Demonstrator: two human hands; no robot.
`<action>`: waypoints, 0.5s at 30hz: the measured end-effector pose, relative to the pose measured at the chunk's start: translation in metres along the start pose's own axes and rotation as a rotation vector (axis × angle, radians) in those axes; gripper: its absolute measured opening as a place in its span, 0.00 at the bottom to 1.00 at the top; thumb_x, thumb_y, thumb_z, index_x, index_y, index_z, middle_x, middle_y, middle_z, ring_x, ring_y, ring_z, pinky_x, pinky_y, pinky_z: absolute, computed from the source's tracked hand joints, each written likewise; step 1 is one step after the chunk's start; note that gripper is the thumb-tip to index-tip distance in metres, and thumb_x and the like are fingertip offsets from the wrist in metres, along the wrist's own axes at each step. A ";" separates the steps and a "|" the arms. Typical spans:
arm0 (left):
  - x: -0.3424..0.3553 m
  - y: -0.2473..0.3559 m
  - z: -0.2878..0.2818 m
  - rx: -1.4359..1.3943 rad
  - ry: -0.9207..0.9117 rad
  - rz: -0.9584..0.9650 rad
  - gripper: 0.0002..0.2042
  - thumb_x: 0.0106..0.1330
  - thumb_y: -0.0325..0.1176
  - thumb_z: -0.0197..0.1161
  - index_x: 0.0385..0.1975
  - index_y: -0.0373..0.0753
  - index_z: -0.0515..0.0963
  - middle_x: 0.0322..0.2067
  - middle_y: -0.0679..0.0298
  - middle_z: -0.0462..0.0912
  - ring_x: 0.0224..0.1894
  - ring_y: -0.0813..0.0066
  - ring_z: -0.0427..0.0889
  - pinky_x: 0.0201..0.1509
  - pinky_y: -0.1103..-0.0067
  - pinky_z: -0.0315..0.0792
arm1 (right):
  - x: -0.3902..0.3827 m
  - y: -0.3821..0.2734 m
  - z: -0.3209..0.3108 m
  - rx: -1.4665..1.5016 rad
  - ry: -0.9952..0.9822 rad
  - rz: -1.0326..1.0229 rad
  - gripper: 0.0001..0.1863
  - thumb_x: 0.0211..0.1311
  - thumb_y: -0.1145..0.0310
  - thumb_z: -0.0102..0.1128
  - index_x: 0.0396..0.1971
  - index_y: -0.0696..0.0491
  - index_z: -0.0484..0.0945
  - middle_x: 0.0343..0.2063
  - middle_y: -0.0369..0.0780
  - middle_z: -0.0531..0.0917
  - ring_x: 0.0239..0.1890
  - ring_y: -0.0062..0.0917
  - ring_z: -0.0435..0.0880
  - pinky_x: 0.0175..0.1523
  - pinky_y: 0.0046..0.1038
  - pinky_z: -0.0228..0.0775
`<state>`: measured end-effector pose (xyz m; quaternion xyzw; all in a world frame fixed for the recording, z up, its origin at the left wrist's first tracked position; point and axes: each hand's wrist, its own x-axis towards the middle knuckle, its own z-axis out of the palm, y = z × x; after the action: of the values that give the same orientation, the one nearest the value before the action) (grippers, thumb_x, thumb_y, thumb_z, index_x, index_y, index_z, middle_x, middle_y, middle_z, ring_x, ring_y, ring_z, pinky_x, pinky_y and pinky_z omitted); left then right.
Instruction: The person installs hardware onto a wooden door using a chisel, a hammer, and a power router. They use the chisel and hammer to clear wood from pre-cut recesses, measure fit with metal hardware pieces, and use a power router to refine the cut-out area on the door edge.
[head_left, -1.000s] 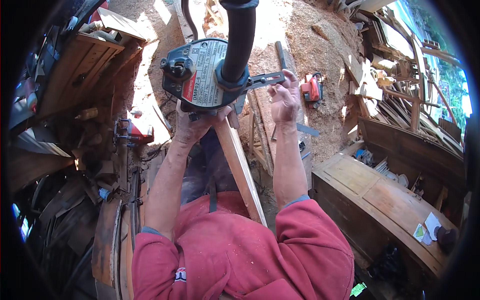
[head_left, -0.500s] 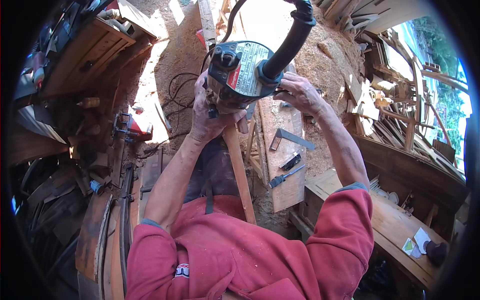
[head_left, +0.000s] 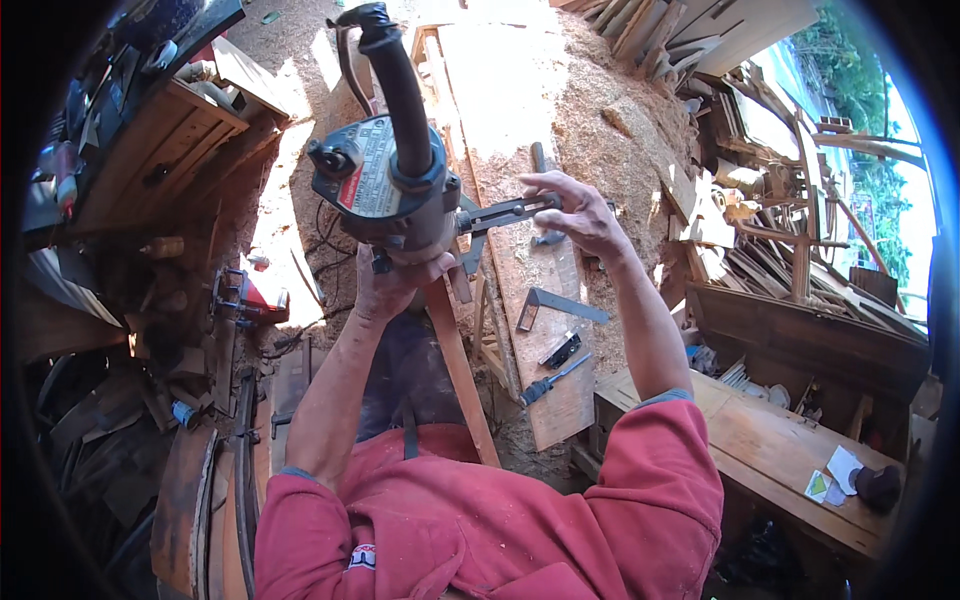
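A black power trimmer [head_left: 375, 180] with a silver label and a thick hose on top sits over a long, narrow timber piece [head_left: 460, 390]. My left hand [head_left: 385, 290] grips the trimmer from below, its fingers partly hidden behind the body. A slotted metal guide bar [head_left: 490, 215] sticks out to the right of the tool, and my right hand [head_left: 585, 220] holds its outer end with bent fingers, the index finger lifted over it.
On a board [head_left: 550, 420] lie a square [head_left: 565, 305], a small black tool [head_left: 560, 350] and a screwdriver [head_left: 545, 385]. A red power tool [head_left: 265, 300] rests left among shavings [head_left: 620, 130]. A wooden cabinet [head_left: 750, 440] stands right, offcuts [head_left: 770, 240] behind it.
The trimmer moved right, then back left and a little lower, with both hands. The guide bar, hidden half a second ago, shows again under my right hand's fingers.
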<state>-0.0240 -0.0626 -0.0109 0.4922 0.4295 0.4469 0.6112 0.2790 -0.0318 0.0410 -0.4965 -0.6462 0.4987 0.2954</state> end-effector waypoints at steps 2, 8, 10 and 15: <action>0.008 0.008 -0.002 -0.032 -0.026 -0.017 0.25 0.52 0.31 0.79 0.50 0.36 0.79 0.46 0.63 0.84 0.50 0.72 0.83 0.54 0.71 0.78 | -0.005 0.024 0.008 0.831 0.232 0.127 0.36 0.72 0.43 0.54 0.63 0.61 0.71 0.43 0.43 0.84 0.43 0.29 0.85 0.47 0.33 0.81; 0.008 0.033 -0.001 -0.034 0.006 0.016 0.23 0.53 0.38 0.78 0.47 0.36 0.80 0.43 0.62 0.84 0.46 0.71 0.82 0.52 0.71 0.77 | -0.006 0.039 0.059 1.190 0.186 0.247 0.17 0.76 0.56 0.51 0.48 0.55 0.77 0.37 0.44 0.85 0.30 0.25 0.84 0.38 0.32 0.79; 0.009 0.033 0.002 -0.047 0.004 -0.002 0.24 0.52 0.38 0.79 0.48 0.36 0.80 0.43 0.62 0.84 0.46 0.71 0.82 0.52 0.71 0.77 | -0.011 0.051 0.058 1.246 0.200 0.117 0.13 0.73 0.60 0.56 0.46 0.55 0.78 0.36 0.42 0.85 0.27 0.21 0.80 0.34 0.28 0.74; 0.004 0.038 -0.003 -0.004 0.036 0.002 0.26 0.53 0.42 0.77 0.49 0.36 0.78 0.46 0.61 0.81 0.48 0.70 0.80 0.54 0.70 0.75 | -0.011 0.035 0.067 1.479 0.168 -0.056 0.07 0.69 0.75 0.60 0.45 0.55 0.79 0.36 0.39 0.85 0.29 0.21 0.81 0.33 0.26 0.75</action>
<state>-0.0301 -0.0533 0.0255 0.4836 0.4389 0.4571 0.6038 0.2364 -0.0655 -0.0120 -0.1882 -0.1295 0.7560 0.6135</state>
